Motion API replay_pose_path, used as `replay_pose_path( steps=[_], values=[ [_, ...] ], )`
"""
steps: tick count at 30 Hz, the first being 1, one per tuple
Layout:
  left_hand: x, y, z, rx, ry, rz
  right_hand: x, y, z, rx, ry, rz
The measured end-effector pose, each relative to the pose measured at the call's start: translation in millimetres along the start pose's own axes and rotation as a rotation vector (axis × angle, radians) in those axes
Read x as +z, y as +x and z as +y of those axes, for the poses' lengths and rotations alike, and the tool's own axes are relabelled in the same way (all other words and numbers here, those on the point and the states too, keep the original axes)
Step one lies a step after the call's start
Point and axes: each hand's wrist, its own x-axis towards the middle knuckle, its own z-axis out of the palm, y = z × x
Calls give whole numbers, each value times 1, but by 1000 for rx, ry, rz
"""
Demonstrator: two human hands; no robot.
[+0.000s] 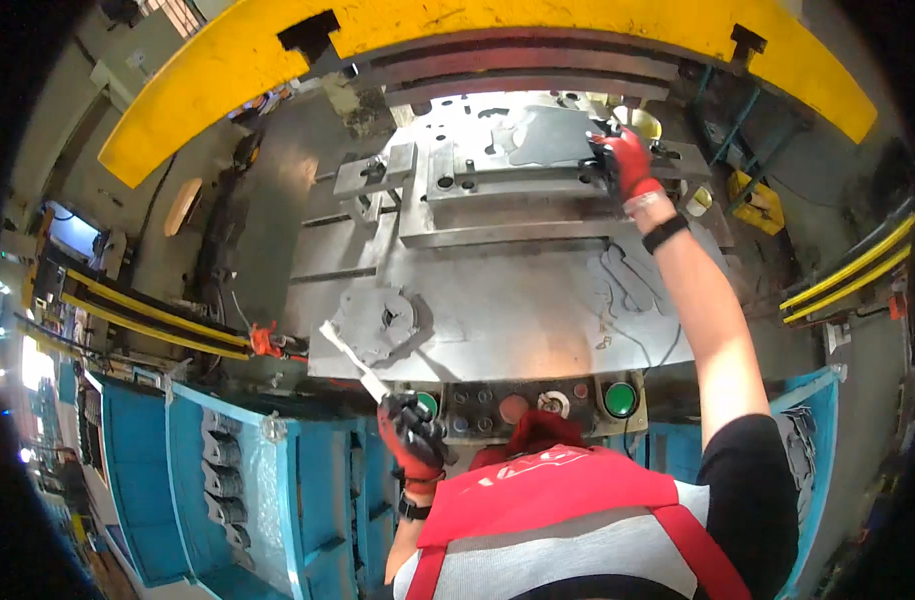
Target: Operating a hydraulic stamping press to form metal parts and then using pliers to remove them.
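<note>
My left hand (413, 437), in a red and black glove, is closed around a slim white brush-like stick (355, 358). The stick slants up and left towards a stack of grey metal plates (376, 322) with a round hole, lying on the press table (498, 315). My right arm reaches far forward. At its end my right hand (626, 165), also gloved, has its fingers curled at the right edge of a flat grey metal sheet (553, 137). That sheet lies on the bright die (463, 135); the fingertips are partly hidden against its edge.
A yellow press beam (538, 22) arches overhead. Steel blocks (376, 172) flank the die. Near my body is a control panel (513, 407) with green buttons. Blue bins (238, 500) holding stacked metal parts stand left and right. Yellow-striped guards (158, 315) edge both sides.
</note>
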Motion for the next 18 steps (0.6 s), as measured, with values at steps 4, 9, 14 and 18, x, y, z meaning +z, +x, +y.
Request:
replay_pose_path(
  steps=[4,9,14,18],
  values=[
    [-22,1,21,9,-86,121,36,50,22,108,101,-82],
    [-44,-2,29,104,-41,242,41,106,68,67,-182,-26],
    [-61,4,28,102,-9,263,53,98,55,-199,-980,-107],
    [-69,19,13,205,41,200,57,48,-6,-219,-904,100]
  ],
)
